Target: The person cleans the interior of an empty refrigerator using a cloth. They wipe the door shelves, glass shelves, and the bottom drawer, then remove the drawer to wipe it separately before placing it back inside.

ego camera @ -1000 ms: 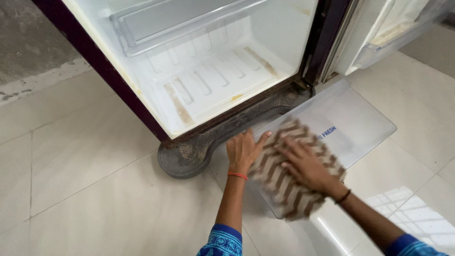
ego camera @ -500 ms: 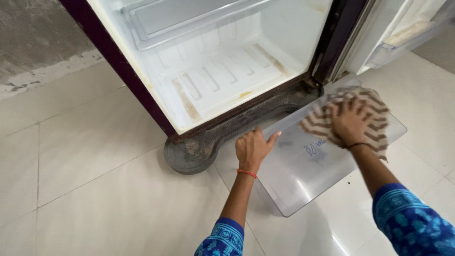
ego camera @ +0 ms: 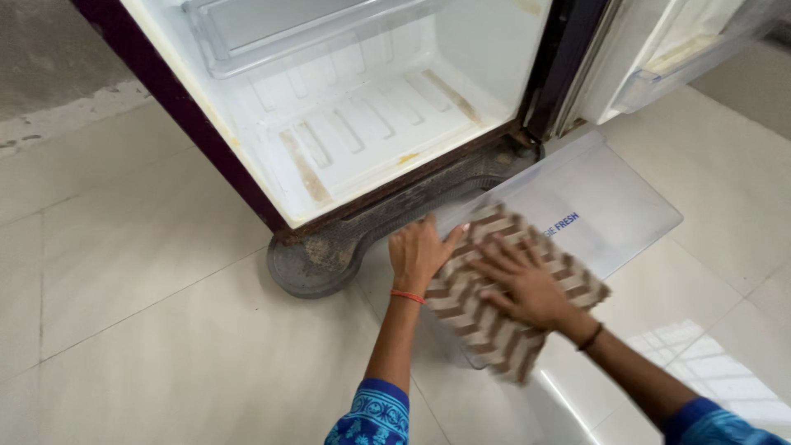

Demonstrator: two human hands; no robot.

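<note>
Head view: right hand (ego camera: 527, 288), fingers spread flat, presses cloth (ego camera: 494, 305), hiding the near tray (ego camera: 610, 206); left hand (ego camera: 420, 251) flat too.

Even, bright daylight; window glare patch on floor tiles (ego camera: 700, 350) lower right; soft shadows, slight edge distortion, focus sharp.

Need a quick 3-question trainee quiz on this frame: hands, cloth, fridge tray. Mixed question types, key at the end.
1. True or false: the right hand presses flat on the zigzag cloth.
2. What does the left hand rest on? A) the clear plastic tray B) the fridge door shelf
3. Fill in: the tray lies on the tiled ____, in front of the open fridge.

Key: 1 true; 2 A; 3 floor.
</note>
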